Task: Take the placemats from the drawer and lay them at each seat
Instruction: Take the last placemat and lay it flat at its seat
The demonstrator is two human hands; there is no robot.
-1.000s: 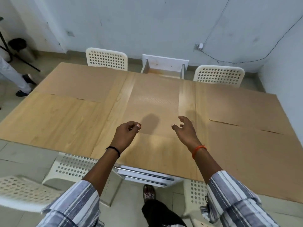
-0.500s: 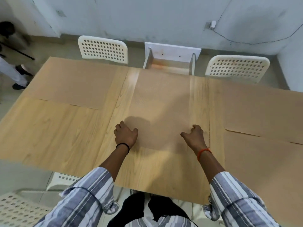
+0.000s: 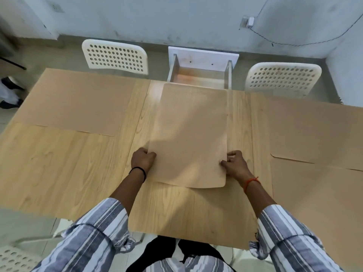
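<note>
1. Placemat (image 3: 191, 134) in hand is lying along the middle of the table (image 3: 59, 163), its near edge lifting.
2. We are pinching it at both near side edges: left hand (image 3: 143, 159) curled on the left edge, right hand (image 3: 234, 163) gripping the right, thumb on top.
3. We are judging it light, thin and flexible; its near corners are sagging, so both hands are staying wide apart.
4. Drawer (image 3: 200, 74) is standing open at the far side; other mats are lying left and right.

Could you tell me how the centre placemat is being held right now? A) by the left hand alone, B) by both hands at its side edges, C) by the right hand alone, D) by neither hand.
B: the left hand and the right hand each have a grip on a side edge of the centre placemat.
</note>
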